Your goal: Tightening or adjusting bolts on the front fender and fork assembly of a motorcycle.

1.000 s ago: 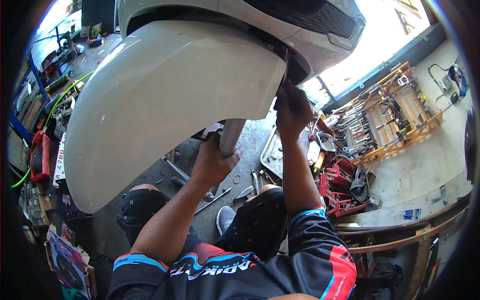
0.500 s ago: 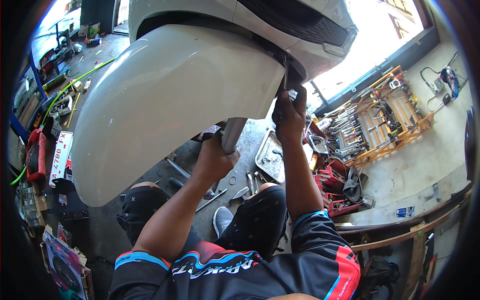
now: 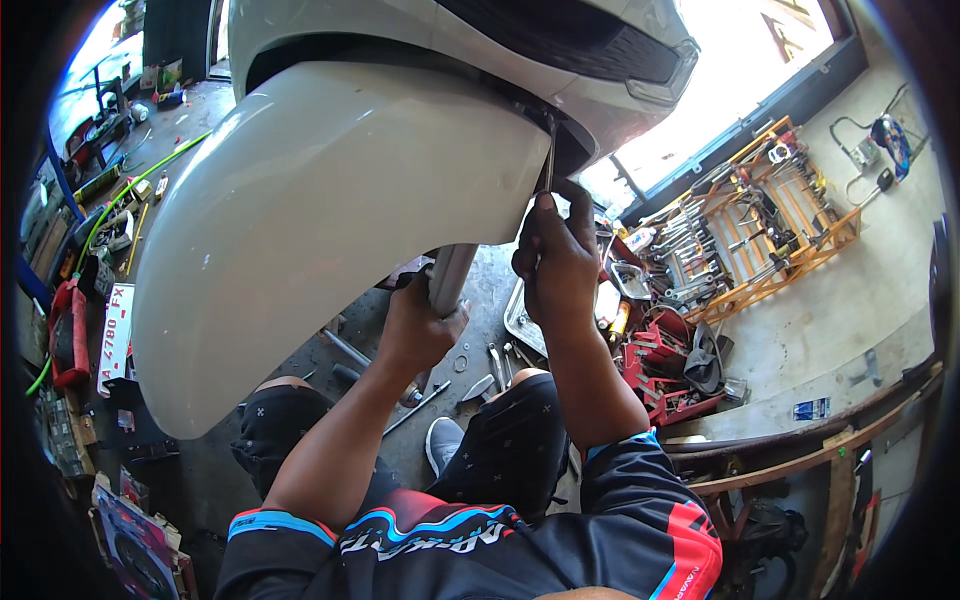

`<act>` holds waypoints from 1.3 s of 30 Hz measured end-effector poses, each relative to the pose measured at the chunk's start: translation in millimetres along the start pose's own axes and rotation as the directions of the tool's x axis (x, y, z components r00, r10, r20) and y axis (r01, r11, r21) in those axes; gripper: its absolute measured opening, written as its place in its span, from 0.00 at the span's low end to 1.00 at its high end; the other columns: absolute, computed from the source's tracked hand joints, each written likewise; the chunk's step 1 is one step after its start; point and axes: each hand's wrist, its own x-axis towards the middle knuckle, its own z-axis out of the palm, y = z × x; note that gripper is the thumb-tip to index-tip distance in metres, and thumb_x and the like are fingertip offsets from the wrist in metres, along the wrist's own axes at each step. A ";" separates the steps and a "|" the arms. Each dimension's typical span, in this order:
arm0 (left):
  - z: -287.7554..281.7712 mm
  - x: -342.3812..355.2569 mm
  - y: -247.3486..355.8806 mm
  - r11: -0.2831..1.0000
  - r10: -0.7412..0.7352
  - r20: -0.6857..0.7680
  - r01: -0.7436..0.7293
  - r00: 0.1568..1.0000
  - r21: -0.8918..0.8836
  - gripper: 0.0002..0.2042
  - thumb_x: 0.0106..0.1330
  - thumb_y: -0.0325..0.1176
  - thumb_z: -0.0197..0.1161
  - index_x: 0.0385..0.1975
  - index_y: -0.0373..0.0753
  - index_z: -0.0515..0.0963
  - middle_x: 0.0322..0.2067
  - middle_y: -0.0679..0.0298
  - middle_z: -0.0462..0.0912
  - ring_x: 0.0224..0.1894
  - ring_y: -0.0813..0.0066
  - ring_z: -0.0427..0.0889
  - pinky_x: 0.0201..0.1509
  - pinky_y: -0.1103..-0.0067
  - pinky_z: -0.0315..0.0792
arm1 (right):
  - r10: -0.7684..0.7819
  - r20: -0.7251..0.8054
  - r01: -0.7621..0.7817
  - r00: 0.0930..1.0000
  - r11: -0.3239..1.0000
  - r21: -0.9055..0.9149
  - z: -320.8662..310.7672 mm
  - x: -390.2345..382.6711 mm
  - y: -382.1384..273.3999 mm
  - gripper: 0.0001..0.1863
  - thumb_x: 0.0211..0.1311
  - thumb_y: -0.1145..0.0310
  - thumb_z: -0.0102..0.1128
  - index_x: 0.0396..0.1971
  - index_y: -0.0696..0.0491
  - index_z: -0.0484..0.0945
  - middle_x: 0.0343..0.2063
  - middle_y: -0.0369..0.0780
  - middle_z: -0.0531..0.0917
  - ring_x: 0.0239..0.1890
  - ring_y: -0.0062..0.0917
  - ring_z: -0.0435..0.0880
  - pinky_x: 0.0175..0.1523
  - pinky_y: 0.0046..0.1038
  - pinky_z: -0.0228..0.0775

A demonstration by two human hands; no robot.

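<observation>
— Where's the panel?
— Big cream body panel [image 3: 330, 230], overhead, against the vehicle body [image 3: 500, 40].
— Hands?
— Left hand [image 3: 420, 325] wraps the lower tab [image 3: 450, 275], fingers closed. Right hand [image 3: 555, 255] pinches a thin screwdriver [image 3: 549, 155], tip up at the seam.
— Below?
— Tools on the floor [image 3: 480, 290].

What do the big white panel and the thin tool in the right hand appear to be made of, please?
White panel: probably painted plastic or sheet metal, glossy and smoothly curved with soft highlights. Thin tool, gripped by the right hand: apparently bare metal, a slim grey shaft with a dull sheen.
</observation>
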 end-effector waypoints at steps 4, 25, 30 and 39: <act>-0.6 -1.0 4.7 0.998 -0.052 0.004 0.052 0.999 0.021 0.17 0.53 0.32 0.71 0.35 0.29 0.72 0.26 0.56 0.78 0.27 0.70 0.76 0.35 0.72 0.73 | -0.276 -0.021 0.262 0.961 0.931 -0.255 -22.8 12.5 28.3 0.13 0.70 0.66 0.54 0.49 0.53 0.65 0.20 0.31 0.71 0.20 0.09 0.60 0.24 0.17 0.51; -1.3 0.2 6.9 0.994 -0.079 0.019 0.077 0.997 0.074 0.19 0.53 0.35 0.71 0.36 0.28 0.72 0.26 0.53 0.78 0.27 0.65 0.77 0.34 0.70 0.73 | -0.715 0.117 0.659 0.689 0.552 -0.510 -74.7 75.2 57.1 0.09 0.62 0.71 0.64 0.38 0.61 0.79 0.24 0.35 0.78 0.28 0.16 0.71 0.35 0.21 0.66; -1.8 0.7 5.1 0.994 -0.086 0.026 0.084 0.996 0.068 0.21 0.53 0.35 0.71 0.39 0.27 0.72 0.29 0.50 0.79 0.29 0.63 0.79 0.37 0.69 0.74 | -0.752 0.142 0.697 0.644 0.499 -0.515 -77.7 89.4 60.0 0.10 0.61 0.71 0.65 0.38 0.61 0.79 0.24 0.38 0.80 0.26 0.19 0.75 0.34 0.23 0.68; -2.0 1.6 6.7 0.991 -0.121 0.058 0.118 0.991 0.062 0.24 0.53 0.36 0.71 0.44 0.25 0.72 0.32 0.45 0.81 0.34 0.58 0.83 0.41 0.69 0.75 | -0.894 0.090 0.718 0.440 0.290 -0.632 -78.8 101.5 70.3 0.13 0.55 0.71 0.71 0.35 0.58 0.76 0.24 0.41 0.82 0.24 0.25 0.81 0.33 0.25 0.73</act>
